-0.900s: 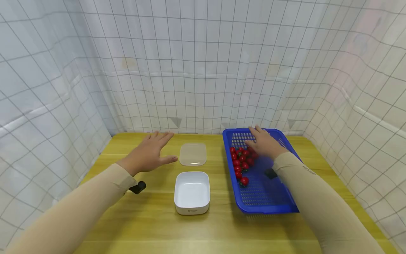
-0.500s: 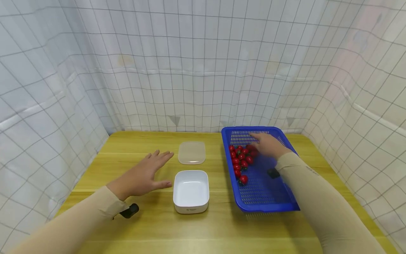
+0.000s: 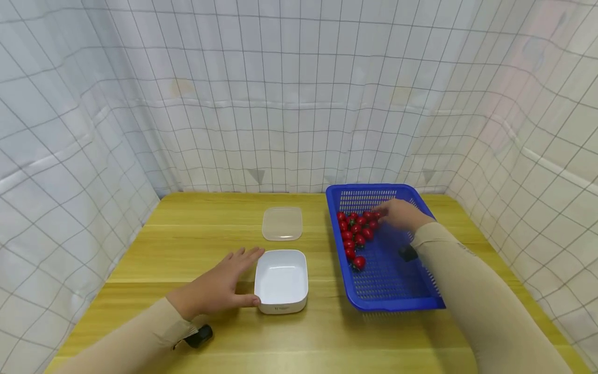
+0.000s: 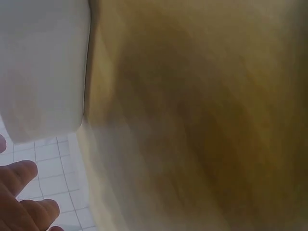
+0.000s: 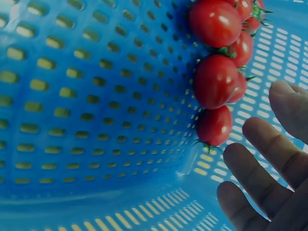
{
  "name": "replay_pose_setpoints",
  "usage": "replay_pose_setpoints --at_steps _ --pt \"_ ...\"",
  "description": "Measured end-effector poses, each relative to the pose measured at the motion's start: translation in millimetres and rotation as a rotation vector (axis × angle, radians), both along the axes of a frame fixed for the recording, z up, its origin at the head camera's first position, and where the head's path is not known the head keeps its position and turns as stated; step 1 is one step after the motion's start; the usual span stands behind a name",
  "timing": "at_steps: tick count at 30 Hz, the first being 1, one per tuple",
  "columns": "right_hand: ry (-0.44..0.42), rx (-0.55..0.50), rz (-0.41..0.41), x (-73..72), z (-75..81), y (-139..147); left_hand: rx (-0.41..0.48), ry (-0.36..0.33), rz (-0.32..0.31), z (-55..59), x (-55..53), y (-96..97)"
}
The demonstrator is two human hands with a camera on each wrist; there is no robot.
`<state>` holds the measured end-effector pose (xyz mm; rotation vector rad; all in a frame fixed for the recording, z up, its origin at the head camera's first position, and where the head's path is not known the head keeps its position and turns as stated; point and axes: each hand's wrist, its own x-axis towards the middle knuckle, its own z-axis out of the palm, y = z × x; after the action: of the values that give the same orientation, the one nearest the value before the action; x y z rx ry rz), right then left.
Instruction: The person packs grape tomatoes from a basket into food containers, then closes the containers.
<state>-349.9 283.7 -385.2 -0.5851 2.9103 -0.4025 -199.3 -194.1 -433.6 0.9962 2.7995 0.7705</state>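
Note:
In the head view my left hand [image 3: 221, 285] is at the left side of a white square container [image 3: 282, 280], fingers spread and thumb near its front left corner. Whether the hand touches the container I cannot tell. My right hand [image 3: 398, 214] reaches into a blue plastic basket [image 3: 350, 291], beside the red cherry tomatoes [image 3: 358, 228] clustered along its left side. The right wrist view shows the right fingers [image 5: 257, 178] extended and apart, close to a tomato [image 5: 214, 126] with nothing between them. The container's wall [image 4: 43, 72] fills the upper left of the left wrist view.
A translucent square lid [image 3: 282, 224] lies flat on the wooden table [image 3: 210, 218], behind the white container. White grid-patterned curtains [image 3: 299, 104] enclose the table at the back and both sides. The basket's raised rim [image 3: 343, 259] surrounds the tomatoes.
My left hand has come down and toward me, then right, to the white container's side. My right hand has lowered deeper into the basket, next to the tomatoes.

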Motion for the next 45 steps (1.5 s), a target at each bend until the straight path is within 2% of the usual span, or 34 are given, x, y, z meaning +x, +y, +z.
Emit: replay_pose_setpoints --at_steps 5,10,19,23,33,45 --pt "-0.073 0.004 0.041 0.6 -5.3 3.8 0.013 -0.033 0.004 -4.7 2.4 3.3" --pt "-0.097 0.010 0.073 0.3 -10.6 6.2 0.019 -0.064 0.005 -7.1 4.0 6.0" --pt "-0.145 -0.005 0.027 -2.4 -20.2 5.6 0.026 -0.120 0.015 -11.4 5.9 10.7" --pt "-0.147 0.003 0.026 -5.1 -23.4 5.3 0.040 -0.160 0.031 -12.7 6.6 11.1" --pt "-0.141 0.003 0.025 -8.4 -22.5 4.4 0.062 -0.188 0.042 -10.6 5.2 10.7" --pt "-0.156 0.051 0.016 -7.4 -21.3 -0.6 0.107 -0.301 0.050 -10.8 4.0 9.8"
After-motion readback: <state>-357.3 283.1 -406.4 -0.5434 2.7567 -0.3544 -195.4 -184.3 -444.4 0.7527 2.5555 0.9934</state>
